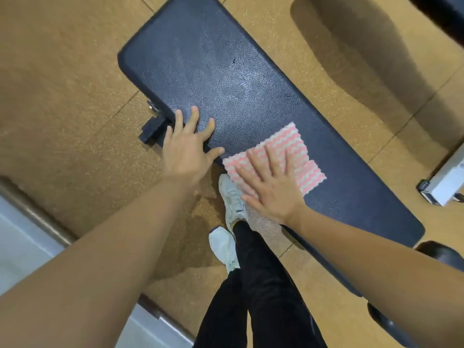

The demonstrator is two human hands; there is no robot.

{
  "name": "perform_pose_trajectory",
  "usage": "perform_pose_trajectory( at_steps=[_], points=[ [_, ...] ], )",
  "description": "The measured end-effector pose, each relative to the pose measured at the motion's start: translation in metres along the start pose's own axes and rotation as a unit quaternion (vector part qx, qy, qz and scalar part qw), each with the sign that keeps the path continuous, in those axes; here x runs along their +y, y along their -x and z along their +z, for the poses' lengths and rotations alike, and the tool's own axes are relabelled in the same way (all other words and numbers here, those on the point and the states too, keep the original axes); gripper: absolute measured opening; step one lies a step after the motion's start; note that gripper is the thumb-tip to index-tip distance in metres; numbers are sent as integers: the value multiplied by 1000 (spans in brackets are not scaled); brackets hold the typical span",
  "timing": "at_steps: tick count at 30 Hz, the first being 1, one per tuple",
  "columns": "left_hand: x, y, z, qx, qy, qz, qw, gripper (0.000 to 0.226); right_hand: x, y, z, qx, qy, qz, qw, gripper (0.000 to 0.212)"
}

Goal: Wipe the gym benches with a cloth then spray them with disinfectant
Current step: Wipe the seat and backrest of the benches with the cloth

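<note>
A dark blue padded gym bench point(226, 71) with a grained vinyl top ran slantwise across a tan speckled rubber floor point(62, 96). A square pink-and-white cloth with a wavy stripe point(288, 144) lay flat on the bench about halfway along it, one corner reaching the edge nearest the person. The right hand point(271, 187) lay on the cloth's near part, palm down with fingers straight and slightly spread, pressing it against the padding and gripping nothing. The left hand point(187, 149), just beside the cloth but apart from it, rested on the same near edge with its fingers fanned wide and the thumb pointing toward the cloth; it held nothing. A paler sheen showed on the vinyl beyond the left hand.

Under the bench end, a black foot of its frame point(150, 131) stood on the floor. Between the arms were the person's white sneakers point(233, 197) and black trousers point(263, 285). A white metal frame piece point(447, 184) stood at the right edge.
</note>
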State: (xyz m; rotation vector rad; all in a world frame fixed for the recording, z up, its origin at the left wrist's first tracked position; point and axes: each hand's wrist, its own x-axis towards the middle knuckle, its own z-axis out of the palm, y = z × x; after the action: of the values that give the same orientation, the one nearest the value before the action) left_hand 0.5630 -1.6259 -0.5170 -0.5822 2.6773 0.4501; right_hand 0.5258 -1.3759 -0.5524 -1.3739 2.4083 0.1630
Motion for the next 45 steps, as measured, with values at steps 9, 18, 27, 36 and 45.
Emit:
perform_pose_trajectory(
  at_steps=[9,18,27,36,45],
  points=[
    [-8,-21,-35,-2,-6,0,1000,65,60,-50,-31,-12,-39,102,994,70],
    [1,-114,-52,-68,-115,106,985,94,99,-96,-57,-9,-72,200,977,72],
    [-30,-98,-50,37,-74,136,987,51,100,-95,-59,-22,-83,197,977,73],
    [-62,-90,-53,42,-35,169,984,48,76,-98,-57,-24,-102,255,961,69],
    [-95,-91,-58,38,-60,174,982,55,-35,-101,-47,-26,-105,96,990,67]
  ],
)
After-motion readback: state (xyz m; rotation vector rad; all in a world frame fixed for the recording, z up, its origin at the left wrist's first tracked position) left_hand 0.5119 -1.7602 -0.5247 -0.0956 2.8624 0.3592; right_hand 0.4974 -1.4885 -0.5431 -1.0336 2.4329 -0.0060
